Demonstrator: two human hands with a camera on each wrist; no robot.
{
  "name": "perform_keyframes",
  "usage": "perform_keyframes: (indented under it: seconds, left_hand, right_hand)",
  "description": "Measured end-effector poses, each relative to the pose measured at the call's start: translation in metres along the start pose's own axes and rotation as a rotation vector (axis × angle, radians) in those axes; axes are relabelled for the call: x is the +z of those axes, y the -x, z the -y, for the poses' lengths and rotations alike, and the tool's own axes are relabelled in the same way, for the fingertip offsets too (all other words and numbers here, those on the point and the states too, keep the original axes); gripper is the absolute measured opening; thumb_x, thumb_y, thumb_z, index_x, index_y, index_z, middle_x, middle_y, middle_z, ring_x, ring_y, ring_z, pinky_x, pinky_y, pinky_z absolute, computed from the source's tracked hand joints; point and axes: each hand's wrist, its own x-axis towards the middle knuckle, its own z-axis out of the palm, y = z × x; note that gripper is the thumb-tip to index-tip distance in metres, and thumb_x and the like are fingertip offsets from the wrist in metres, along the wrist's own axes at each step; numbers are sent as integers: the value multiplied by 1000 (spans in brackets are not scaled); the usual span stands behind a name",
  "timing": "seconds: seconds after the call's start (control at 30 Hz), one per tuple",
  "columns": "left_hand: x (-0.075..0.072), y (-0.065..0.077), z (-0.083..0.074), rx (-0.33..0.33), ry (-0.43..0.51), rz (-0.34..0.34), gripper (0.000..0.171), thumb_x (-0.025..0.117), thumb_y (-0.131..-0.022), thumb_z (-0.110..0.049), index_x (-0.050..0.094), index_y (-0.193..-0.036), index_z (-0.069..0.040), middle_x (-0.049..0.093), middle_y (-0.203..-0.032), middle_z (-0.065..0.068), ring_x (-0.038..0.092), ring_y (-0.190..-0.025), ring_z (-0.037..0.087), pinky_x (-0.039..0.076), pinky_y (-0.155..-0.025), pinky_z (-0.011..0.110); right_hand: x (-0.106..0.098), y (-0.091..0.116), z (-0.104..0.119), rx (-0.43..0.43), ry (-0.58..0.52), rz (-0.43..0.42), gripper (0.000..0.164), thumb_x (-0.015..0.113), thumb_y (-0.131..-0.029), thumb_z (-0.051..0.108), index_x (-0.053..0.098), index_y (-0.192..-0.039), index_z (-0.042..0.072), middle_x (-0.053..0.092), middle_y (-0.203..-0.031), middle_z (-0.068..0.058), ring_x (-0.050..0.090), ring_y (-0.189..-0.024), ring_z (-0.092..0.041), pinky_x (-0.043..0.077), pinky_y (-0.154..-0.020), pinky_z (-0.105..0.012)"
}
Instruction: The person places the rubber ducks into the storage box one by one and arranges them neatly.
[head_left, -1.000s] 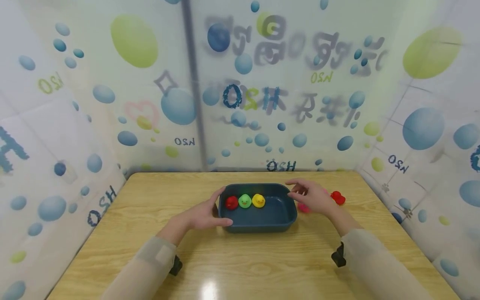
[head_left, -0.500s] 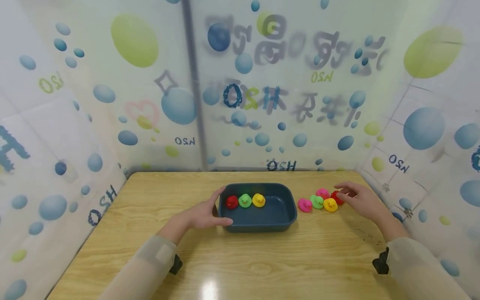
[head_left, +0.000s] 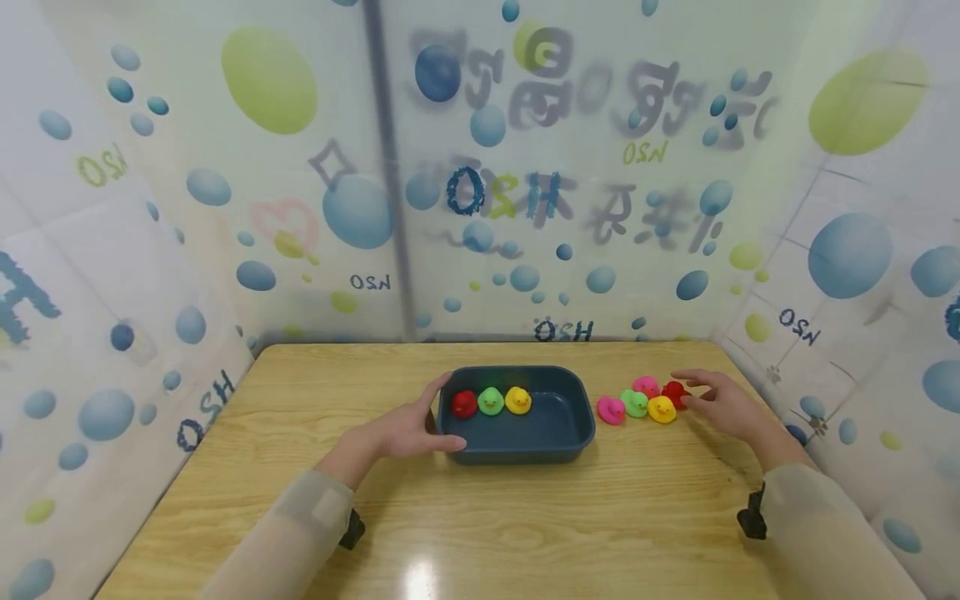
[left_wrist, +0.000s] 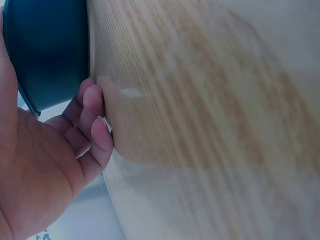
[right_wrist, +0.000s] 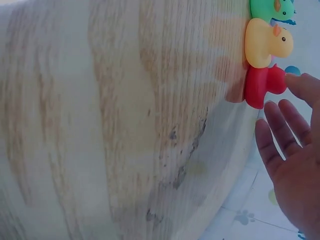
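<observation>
My left hand (head_left: 405, 429) holds the left end of a dark blue plastic tub (head_left: 517, 457), thumb along its front rim and index finger at the back corner. In the left wrist view its other fingers (left_wrist: 93, 102) bend loosely beside the tub wall. Inside, a red (head_left: 463, 405), a green (head_left: 491, 402) and a yellow rubber duck (head_left: 517, 401) stand in a row. My right hand (head_left: 726, 408) is at another red rubber duck (right_wrist: 256, 87) on the table, its thumb tip close against the duck's head and its fingers apart from it.
Beside the red duck, a yellow duck (head_left: 662, 409), a green duck (head_left: 634, 403) and two pink ducks, one in front (head_left: 611, 410) and one behind (head_left: 646, 387), cluster right of the tub. A patterned curtain (head_left: 480, 275) rises behind the wooden table (head_left: 480, 525).
My right hand has moved from the tub's right rim out to the red duck on the right, uncovering the cluster of ducks. The left hand and the tub have stayed still.
</observation>
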Motion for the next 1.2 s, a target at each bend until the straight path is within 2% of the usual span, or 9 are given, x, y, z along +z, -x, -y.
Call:
perform_keyframes:
  seconds: [0.2,0.47,0.7,0.9,0.97,1.1,1.2]
  left_hand:
    - [1,1,1,0,8,5,124,81,-90,-69,-2,-177,-38,71,-109,6,65,-99,20,54,-93,42]
    - [-1,1,-1,-6,15,4,124,81,-90,-71,-2,-176,-40,71,-115,8,65,-102,21,55,-95,44]
    - [-1,2,0,-11,7,7,123,80,-90,-71,-1,-177,-39,71,-118,9,65,-104,22,55,-98,45]
    - [1,0,1,-26,21,2,123,81,-89,-71,0,-176,-41,71,-122,10,64,-107,22,54,-101,48]
    - [1,0,0,-28,26,3,123,81,-89,-71,0,-176,-41,71,-123,10,64,-107,22,54,-103,49]
    - [2,1,-1,-37,23,3,122,81,-89,-72,0,-176,-42,71,-125,11,64,-108,23,54,-105,50]
    - [1,2,-1,-36,20,3,122,80,-90,-71,-1,-176,-42,71,-128,12,65,-110,24,53,-107,52]
  right_hand:
    - [1,-2,1,29,51,45,53,68,-110,22,55,-158,3,54,-151,-37,63,-115,-44,60,-92,-49]
    - [-4,6,-8,39,74,16,41,75,-104,15,62,-140,0,61,-139,-35,66,-100,-33,58,-88,-44]
    - [-6,13,-20,32,91,-31,29,80,-101,17,67,-122,2,70,-120,-25,64,-95,-30,55,-81,-36]
    - [-8,21,-22,43,99,-38,20,79,-102,19,68,-112,5,73,-110,-15,65,-96,-29,55,-82,-38]
    - [-9,23,-22,44,112,-38,21,79,-102,17,67,-113,3,74,-111,-18,66,-96,-30,56,-83,-40]
    - [-12,27,-18,103,97,-51,41,79,-102,18,61,-130,-6,69,-120,-29,64,-100,-35,57,-81,-38]
    - [-17,30,-11,111,77,-77,54,78,-102,20,57,-139,-12,65,-126,-34,63,-104,-39,57,-80,-36]
